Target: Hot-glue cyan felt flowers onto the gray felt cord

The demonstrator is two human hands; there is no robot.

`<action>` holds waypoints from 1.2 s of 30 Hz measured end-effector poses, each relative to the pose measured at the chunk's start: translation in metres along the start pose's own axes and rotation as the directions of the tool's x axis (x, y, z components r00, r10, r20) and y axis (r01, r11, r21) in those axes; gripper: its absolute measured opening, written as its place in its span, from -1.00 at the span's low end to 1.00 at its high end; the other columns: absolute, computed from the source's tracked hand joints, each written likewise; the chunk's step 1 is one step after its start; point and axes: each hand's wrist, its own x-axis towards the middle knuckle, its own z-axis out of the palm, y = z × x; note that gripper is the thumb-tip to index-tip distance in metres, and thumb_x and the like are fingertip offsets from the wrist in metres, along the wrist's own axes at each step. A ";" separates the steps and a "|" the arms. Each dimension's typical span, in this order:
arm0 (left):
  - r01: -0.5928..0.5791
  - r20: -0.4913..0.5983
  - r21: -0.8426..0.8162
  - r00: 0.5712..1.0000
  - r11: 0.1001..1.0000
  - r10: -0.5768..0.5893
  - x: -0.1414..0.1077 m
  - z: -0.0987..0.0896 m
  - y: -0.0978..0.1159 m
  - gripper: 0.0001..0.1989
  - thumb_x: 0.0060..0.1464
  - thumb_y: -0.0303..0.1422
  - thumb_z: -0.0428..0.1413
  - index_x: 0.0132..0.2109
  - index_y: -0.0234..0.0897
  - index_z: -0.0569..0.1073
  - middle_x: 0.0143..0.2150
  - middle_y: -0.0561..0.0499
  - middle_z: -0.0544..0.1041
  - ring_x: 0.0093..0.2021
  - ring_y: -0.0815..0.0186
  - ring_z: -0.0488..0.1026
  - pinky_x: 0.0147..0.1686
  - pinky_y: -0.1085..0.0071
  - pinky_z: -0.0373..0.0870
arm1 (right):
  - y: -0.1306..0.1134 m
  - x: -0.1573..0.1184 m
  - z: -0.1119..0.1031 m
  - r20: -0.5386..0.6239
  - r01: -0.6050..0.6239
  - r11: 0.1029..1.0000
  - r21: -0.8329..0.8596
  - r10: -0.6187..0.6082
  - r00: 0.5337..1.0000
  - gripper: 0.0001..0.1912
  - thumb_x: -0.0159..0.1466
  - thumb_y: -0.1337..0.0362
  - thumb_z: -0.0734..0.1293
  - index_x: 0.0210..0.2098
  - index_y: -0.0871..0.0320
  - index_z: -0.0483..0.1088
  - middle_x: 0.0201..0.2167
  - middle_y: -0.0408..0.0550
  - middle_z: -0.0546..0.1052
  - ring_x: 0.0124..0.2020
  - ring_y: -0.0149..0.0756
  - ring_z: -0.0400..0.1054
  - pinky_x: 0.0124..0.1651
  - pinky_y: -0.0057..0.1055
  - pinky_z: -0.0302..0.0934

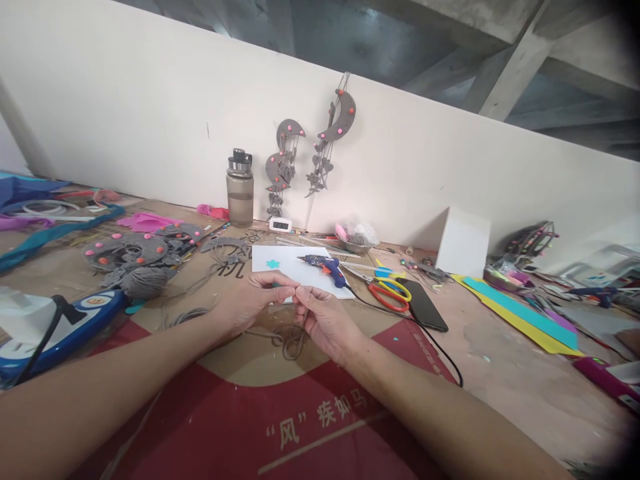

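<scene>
From where I stand, the person's left hand (255, 297) and right hand (323, 317) meet at the fingertips, low over the red and brown cardboard (225, 413). Each grip looks pinched, thumb to finger. What sits between the tips is too tiny for me to see (maybe a bit of string, but I can't be sure).

The grey yarn (294, 343) lies in loose loops right under the grip, on the cardboard, and some of it runs off to the left, toward the left forearm. A fat yarn ball (144, 283) sits further left of the grip.

I think the yarn would feel soft and very light, all floppy, with no stiffness to help. It shouldn't be slippery, and it won't break like glass, but I guess it could tangle in those loops, or go fuzzy at the cut end. The best place to hold it would be close to the end, with just the tips, so that little of it flops about. A gentle pinch should do.

Just past the grip is a white sheet (265, 257) with a blue glue gun (327, 270) on it. To the right of the grip are scissors (373, 287) and a dark phone (425, 308).
</scene>
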 end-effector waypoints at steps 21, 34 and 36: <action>0.086 -0.027 -0.178 0.995 0.980 -0.092 0.008 -0.009 0.011 -0.81 -0.10 -0.29 0.24 -0.40 -0.35 0.48 -0.54 0.10 0.29 -0.52 0.52 0.16 -0.47 0.51 0.10 | -0.088 0.004 -0.078 0.341 0.187 -0.318 -0.930 -0.550 0.763 -0.77 0.28 0.22 0.15 -0.20 0.20 0.35 -0.23 0.05 0.45 -0.14 -0.23 0.29 -0.05 -0.33 0.14; 0.131 0.011 -0.253 0.991 0.959 -0.132 0.008 -0.007 0.011 -0.84 -0.09 -0.37 0.23 -0.41 -0.40 0.46 -0.45 -0.01 0.43 -0.59 0.57 0.11 -0.61 0.54 -0.02 | -0.105 0.015 -0.159 -0.161 -0.261 -0.639 -0.724 -0.212 0.964 -0.68 0.28 0.29 0.15 -0.03 0.28 0.32 -0.12 0.26 0.47 -0.11 -0.12 0.38 -0.17 -0.37 0.13; 0.134 0.001 -0.279 0.990 0.951 -0.139 0.008 -0.007 0.012 -0.85 -0.10 -0.39 0.23 -0.43 -0.40 0.44 -0.40 -0.02 0.45 -0.59 0.58 0.12 -0.62 0.55 -0.03 | -0.108 0.014 -0.158 -0.143 -0.240 -0.636 -0.733 -0.201 0.969 -0.61 0.26 0.32 0.18 0.07 0.26 0.25 -0.12 0.25 0.46 -0.11 -0.14 0.37 -0.17 -0.39 0.12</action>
